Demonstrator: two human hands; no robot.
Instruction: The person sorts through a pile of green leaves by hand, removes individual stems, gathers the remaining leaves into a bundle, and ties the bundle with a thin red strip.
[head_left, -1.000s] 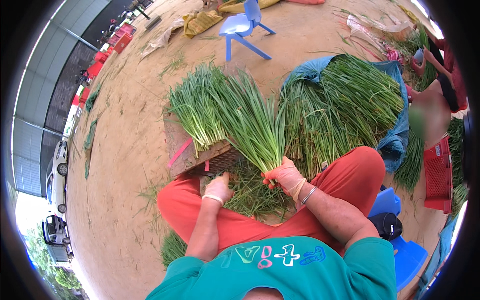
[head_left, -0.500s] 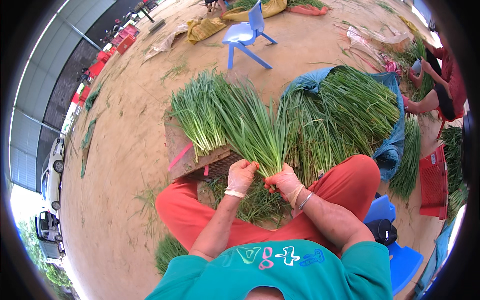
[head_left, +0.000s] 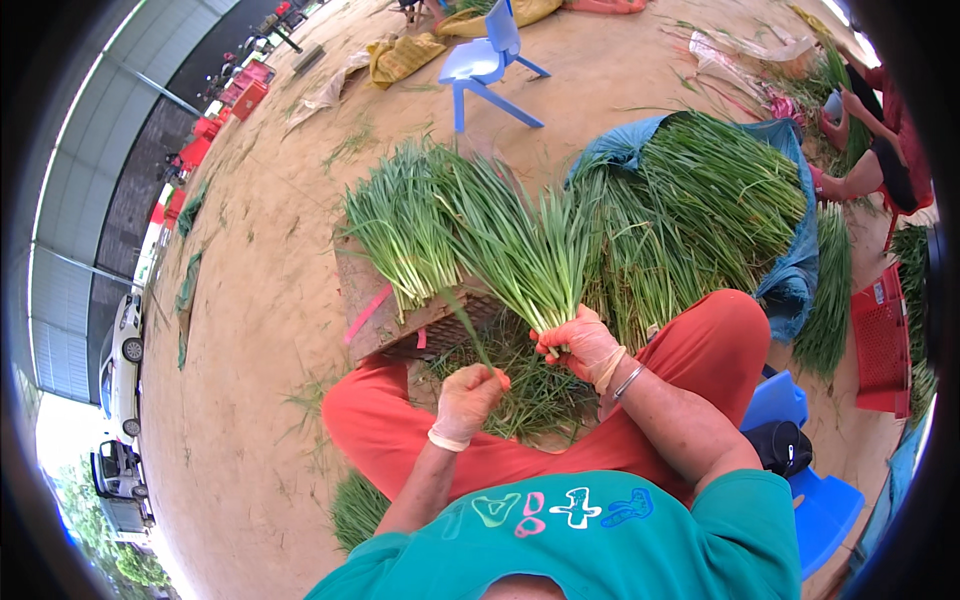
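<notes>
A fanned bunch of garlic chives [head_left: 535, 255] is gripped near its pale lower ends by my gloved right hand [head_left: 580, 345]. My left hand [head_left: 468, 400], gloved too, is apart from the bunch, down to its left, with its fingers pinched. From those fingers a thin green leaf [head_left: 472, 332] trails upward, blurred by motion. Left of the bunch, a neat pile of chives [head_left: 400, 225] lies on an upturned crate [head_left: 365, 300] with a pink strap. To the right, a big heap of chives [head_left: 710, 210] lies on a blue sheet [head_left: 793, 285].
Loose leaves [head_left: 520, 400] litter the ground between my legs. A blue chair [head_left: 480, 65] stands ahead, and a red crate [head_left: 880, 340] is at the right. Another person [head_left: 885, 140] sits at the far right with chives in hand. Yellow sacks [head_left: 405, 60] lie farther off.
My left hand has come away from the bunch, moving down and left with a leaf in its fingers. My right hand still holds the chives; the view has shifted slightly.
</notes>
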